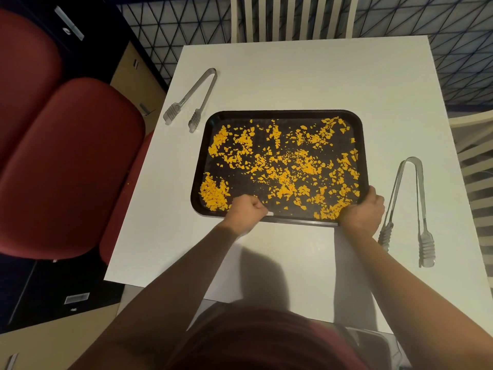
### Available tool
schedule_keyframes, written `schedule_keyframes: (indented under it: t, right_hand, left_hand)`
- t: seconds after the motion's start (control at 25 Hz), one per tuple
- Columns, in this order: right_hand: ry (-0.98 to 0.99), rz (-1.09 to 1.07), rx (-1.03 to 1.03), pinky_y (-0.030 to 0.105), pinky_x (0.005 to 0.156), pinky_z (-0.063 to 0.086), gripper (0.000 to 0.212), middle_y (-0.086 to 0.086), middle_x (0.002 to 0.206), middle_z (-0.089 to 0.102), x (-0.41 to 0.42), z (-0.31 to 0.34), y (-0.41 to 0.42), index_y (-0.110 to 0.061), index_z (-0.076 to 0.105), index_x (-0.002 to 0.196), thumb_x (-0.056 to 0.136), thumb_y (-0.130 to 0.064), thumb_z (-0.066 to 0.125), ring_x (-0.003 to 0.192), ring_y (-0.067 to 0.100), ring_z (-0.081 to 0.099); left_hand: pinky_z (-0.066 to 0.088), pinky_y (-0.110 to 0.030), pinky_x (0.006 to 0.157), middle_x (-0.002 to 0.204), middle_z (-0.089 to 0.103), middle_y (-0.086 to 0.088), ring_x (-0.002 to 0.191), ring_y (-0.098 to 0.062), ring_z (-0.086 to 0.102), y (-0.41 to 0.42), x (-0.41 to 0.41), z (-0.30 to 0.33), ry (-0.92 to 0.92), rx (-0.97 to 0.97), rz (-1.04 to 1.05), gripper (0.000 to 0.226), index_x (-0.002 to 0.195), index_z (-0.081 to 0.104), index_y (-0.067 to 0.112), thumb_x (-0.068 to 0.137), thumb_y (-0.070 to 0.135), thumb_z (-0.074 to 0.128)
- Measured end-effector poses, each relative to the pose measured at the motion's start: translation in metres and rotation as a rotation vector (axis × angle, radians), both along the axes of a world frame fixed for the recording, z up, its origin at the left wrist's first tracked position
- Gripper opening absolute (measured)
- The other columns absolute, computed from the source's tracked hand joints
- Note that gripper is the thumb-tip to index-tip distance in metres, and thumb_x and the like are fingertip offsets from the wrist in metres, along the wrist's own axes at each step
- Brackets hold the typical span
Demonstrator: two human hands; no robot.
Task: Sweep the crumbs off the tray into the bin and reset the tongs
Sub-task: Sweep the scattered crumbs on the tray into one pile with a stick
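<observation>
We had our left hand (246,209) curled into a fist over the near rim of the black tray (282,114), fingers pressed together around something small and white that poked out on the thumb side; what it was, we could not tell. Our right hand (364,212) gripped the tray's near right corner, fingers wrapped over the rim. Just right of those fingers lay one pair of metal tongs (410,209) on the white table (306,76), arms apart, touching nothing. Beyond both sets of fingers, orange crumbs (282,166) were scattered across the tray, a thicker heap just left of our left knuckles. Far beyond our left fingers, past the tray's far left corner, lay a second pair of tongs (193,98).
</observation>
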State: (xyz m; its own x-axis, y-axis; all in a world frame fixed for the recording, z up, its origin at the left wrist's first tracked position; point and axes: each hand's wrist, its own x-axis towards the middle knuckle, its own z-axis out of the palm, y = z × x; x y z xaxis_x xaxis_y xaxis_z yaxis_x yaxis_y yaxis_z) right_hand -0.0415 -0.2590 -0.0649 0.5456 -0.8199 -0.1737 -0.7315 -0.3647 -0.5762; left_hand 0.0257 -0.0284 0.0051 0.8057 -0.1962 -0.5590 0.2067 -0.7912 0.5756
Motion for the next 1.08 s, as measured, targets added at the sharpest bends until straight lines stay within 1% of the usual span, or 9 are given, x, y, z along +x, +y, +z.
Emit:
schedule_keyframes:
  t: [0.12, 0.24, 0.44, 0.6, 0.76, 0.84, 0.92, 1.0, 1.08]
  right_hand:
    - [0.009, 0.003, 0.004, 0.044, 0.094, 0.042, 0.051, 0.02, 0.126, 0.046, 0.0, 0.0, 0.0, -0.007, 0.039, 0.137, 0.087, -0.002, 0.045, 0.119, 0.036, 0.043]
    - [0.01, 0.006, 0.005, 0.044, 0.094, 0.042, 0.051, 0.02, 0.126, 0.046, -0.001, 0.001, 0.0, -0.007, 0.039, 0.137, 0.087, -0.002, 0.046, 0.119, 0.036, 0.043]
    - [0.013, 0.003, 0.0, 0.044, 0.094, 0.042, 0.052, 0.02, 0.126, 0.046, -0.001, 0.001, 0.0, -0.008, 0.039, 0.137, 0.086, -0.002, 0.047, 0.118, 0.036, 0.043]
    - [0.013, -0.003, -0.002, 0.044, 0.094, 0.042, 0.051, 0.02, 0.126, 0.046, -0.001, 0.0, 0.0, -0.007, 0.039, 0.136, 0.086, -0.002, 0.047, 0.118, 0.036, 0.043]
    - [0.002, -0.003, 0.0, 0.044, 0.092, 0.042, 0.054, 0.021, 0.127, 0.045, -0.001, -0.001, 0.0, -0.007, 0.039, 0.138, 0.085, -0.001, 0.047, 0.119, 0.037, 0.042]
    - [0.001, -0.007, 0.006, 0.044, 0.092, 0.042, 0.055, 0.02, 0.127, 0.045, -0.001, -0.001, 0.0, -0.008, 0.038, 0.138, 0.085, 0.0, 0.047, 0.12, 0.036, 0.042]
    - [0.004, -0.007, 0.005, 0.045, 0.093, 0.042, 0.055, 0.02, 0.128, 0.045, -0.001, -0.002, 0.0, -0.008, 0.038, 0.139, 0.085, 0.0, 0.047, 0.12, 0.036, 0.041]
    - [0.004, -0.003, -0.001, 0.045, 0.093, 0.042, 0.055, 0.02, 0.128, 0.045, -0.001, -0.002, 0.0, -0.008, 0.037, 0.139, 0.085, -0.001, 0.047, 0.121, 0.036, 0.041]
    - [0.001, -0.001, -0.005, 0.045, 0.094, 0.042, 0.055, 0.02, 0.128, 0.045, -0.001, -0.003, -0.001, -0.008, 0.037, 0.139, 0.085, -0.002, 0.047, 0.121, 0.036, 0.041]
  left_hand:
    - [0.039, -0.024, 0.062, 0.066, 0.053, -0.004, 0.065, -0.021, 0.047, 0.009, 0.007, 0.0, -0.043, 0.063, 0.113, 0.01, 0.074, 0.059, 0.008, 0.083, 0.011, 0.058]
    - [0.04, -0.027, 0.064, 0.07, 0.054, -0.008, 0.067, -0.025, 0.049, 0.026, 0.016, 0.005, -0.141, 0.184, 0.161, 0.011, 0.076, 0.06, 0.004, 0.084, 0.012, 0.058]
    - [0.037, -0.015, 0.05, 0.065, 0.052, 0.004, 0.064, -0.013, 0.048, -0.004, 0.009, 0.006, -0.057, -0.052, 0.141, 0.01, 0.08, 0.063, 0.01, 0.086, 0.01, 0.055]
    - [0.038, -0.022, 0.063, 0.068, 0.055, -0.002, 0.07, -0.018, 0.049, -0.001, 0.013, 0.002, -0.091, 0.021, 0.226, 0.011, 0.082, 0.065, 0.005, 0.085, 0.013, 0.059]
    - [0.039, -0.022, 0.068, 0.078, 0.057, -0.009, 0.073, -0.022, 0.05, 0.034, 0.022, 0.008, -0.144, 0.149, 0.297, 0.012, 0.081, 0.062, 0.003, 0.085, 0.013, 0.059]
    - [0.039, -0.019, 0.061, 0.07, 0.054, -0.004, 0.069, -0.018, 0.049, 0.03, 0.019, 0.009, -0.169, 0.064, 0.266, 0.01, 0.083, 0.063, 0.005, 0.087, 0.011, 0.056]
    - [0.038, -0.011, 0.05, 0.064, 0.053, 0.001, 0.059, -0.014, 0.049, 0.013, 0.007, 0.004, -0.177, -0.023, 0.127, 0.013, 0.088, 0.065, 0.005, 0.09, 0.01, 0.053]
    - [0.049, -0.024, 0.061, 0.074, 0.063, -0.01, 0.068, -0.024, 0.06, 0.0, -0.007, -0.006, -0.176, -0.036, 0.023, 0.015, 0.092, 0.065, 0.006, 0.091, 0.015, 0.052]
    - [0.05, -0.034, 0.071, 0.087, 0.066, -0.018, 0.081, -0.033, 0.063, 0.002, -0.014, -0.013, -0.199, 0.03, 0.012, 0.015, 0.091, 0.062, 0.007, 0.091, 0.017, 0.051]
